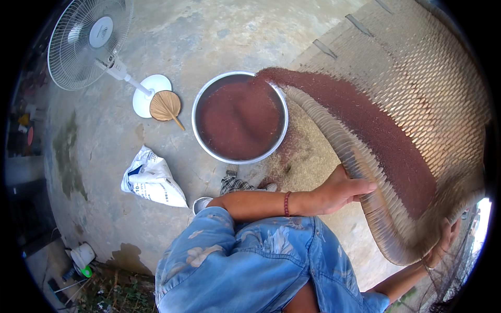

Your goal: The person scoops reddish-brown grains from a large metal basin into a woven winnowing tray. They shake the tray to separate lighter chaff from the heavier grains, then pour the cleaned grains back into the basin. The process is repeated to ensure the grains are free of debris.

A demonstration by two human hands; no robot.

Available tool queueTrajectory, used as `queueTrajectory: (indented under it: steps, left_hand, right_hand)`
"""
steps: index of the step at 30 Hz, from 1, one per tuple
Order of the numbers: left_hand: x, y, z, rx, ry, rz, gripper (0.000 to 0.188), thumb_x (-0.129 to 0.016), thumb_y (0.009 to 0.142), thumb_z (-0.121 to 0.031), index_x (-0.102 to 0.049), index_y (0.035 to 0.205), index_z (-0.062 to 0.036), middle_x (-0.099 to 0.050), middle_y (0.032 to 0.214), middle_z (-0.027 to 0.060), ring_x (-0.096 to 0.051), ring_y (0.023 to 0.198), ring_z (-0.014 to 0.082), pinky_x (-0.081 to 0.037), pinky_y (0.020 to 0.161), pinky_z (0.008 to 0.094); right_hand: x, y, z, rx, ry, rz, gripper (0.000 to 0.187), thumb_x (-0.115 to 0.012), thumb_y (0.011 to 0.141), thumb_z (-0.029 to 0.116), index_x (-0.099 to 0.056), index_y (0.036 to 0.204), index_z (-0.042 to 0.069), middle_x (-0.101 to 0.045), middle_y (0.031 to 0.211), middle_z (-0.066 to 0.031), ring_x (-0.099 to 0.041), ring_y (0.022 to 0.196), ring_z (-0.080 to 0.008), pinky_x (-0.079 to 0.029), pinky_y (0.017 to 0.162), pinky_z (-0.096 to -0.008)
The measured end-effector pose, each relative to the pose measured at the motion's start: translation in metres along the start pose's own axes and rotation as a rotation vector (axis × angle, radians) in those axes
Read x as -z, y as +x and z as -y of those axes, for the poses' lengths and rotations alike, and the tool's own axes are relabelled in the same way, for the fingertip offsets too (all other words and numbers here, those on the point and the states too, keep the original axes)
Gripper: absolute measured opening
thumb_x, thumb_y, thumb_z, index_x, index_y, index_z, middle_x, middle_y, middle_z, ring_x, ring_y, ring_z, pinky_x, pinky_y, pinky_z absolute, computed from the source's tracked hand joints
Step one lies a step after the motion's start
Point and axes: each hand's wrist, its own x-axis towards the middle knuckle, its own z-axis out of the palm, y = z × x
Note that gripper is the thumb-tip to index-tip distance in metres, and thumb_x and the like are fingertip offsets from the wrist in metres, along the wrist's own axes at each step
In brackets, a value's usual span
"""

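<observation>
A large woven winnowing basket (443, 94) with a thick bound rim is tilted, its lip over a round metal basin (285, 117). My left hand (342, 192), with a beaded bracelet at the wrist, is closed round the near rim, thumb on top. At the lower right my right hand (443, 241) grips the rim; part of its fingers is hidden behind the weave. Dark red small grains (360, 117) lie in a long band along the basket and run off its lip into the basin. A heap of red grains (237, 120) fills much of the basin.
A white standing fan (91, 44) is at the far left, with a round woven hand fan (166, 106) against its base. A crumpled white sack (152, 178) lies on the concrete floor. Pale chaff (308, 151) is scattered under the basket. Plants (120, 297) grow at the lower left.
</observation>
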Motion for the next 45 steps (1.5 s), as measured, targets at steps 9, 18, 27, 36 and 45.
queueTrajectory:
  steps: [9,18,27,36,45]
  left_hand:
    - [0.005,0.004,0.002,0.015,-0.018,0.022,0.051,-0.065,0.08,-0.009,-0.035,0.122,-0.0039,-0.052,0.109,0.0088,-0.055,0.102,0.0199,-0.05,0.087,0.0375]
    - [0.005,0.006,-0.001,0.054,-0.035,0.03,0.049,-0.063,0.081,-0.007,-0.036,0.121,-0.0047,-0.053,0.109,0.0088,-0.055,0.102,0.0188,-0.05,0.087,0.0365]
    - [0.002,0.003,0.006,0.037,-0.06,-0.007,0.045,-0.064,0.08,-0.008,-0.038,0.116,-0.0062,-0.053,0.106,0.0079,-0.056,0.099,0.0188,-0.051,0.086,0.039]
    - [-0.006,0.003,0.009,0.005,-0.046,-0.009,0.046,-0.064,0.081,-0.01,-0.037,0.117,-0.0071,-0.052,0.108,0.0084,-0.056,0.1,0.0191,-0.052,0.086,0.037]
    - [-0.003,0.005,0.014,-0.002,-0.063,0.014,0.04,-0.063,0.081,-0.009,-0.041,0.115,-0.006,-0.055,0.104,0.0069,-0.057,0.099,0.0177,-0.053,0.084,0.0366]
  right_hand:
    - [-0.001,-0.002,-0.003,0.047,-0.102,-0.2,0.058,-0.055,0.079,0.015,-0.037,0.13,-0.006,-0.047,0.124,-0.0158,-0.047,0.111,-0.0251,-0.033,0.097,-0.0343]
    - [0.012,0.005,0.007,0.021,-0.183,-0.033,0.058,-0.057,0.079,0.017,-0.039,0.129,-0.005,-0.048,0.123,-0.0148,-0.047,0.11,-0.0239,-0.033,0.096,-0.0328]
    - [0.012,0.013,0.016,0.054,-0.19,0.076,0.06,-0.059,0.077,0.016,-0.038,0.129,-0.006,-0.048,0.121,-0.016,-0.048,0.109,-0.0246,-0.035,0.096,-0.033]
    - [0.006,0.015,0.023,0.061,-0.216,0.063,0.063,-0.06,0.076,0.016,-0.037,0.13,-0.007,-0.049,0.121,-0.0164,-0.048,0.109,-0.0254,-0.036,0.095,-0.034]
    - [0.015,0.019,0.023,0.064,-0.192,0.064,0.064,-0.06,0.074,0.016,-0.037,0.13,-0.006,-0.049,0.121,-0.0173,-0.05,0.107,-0.0266,-0.037,0.095,-0.0352]
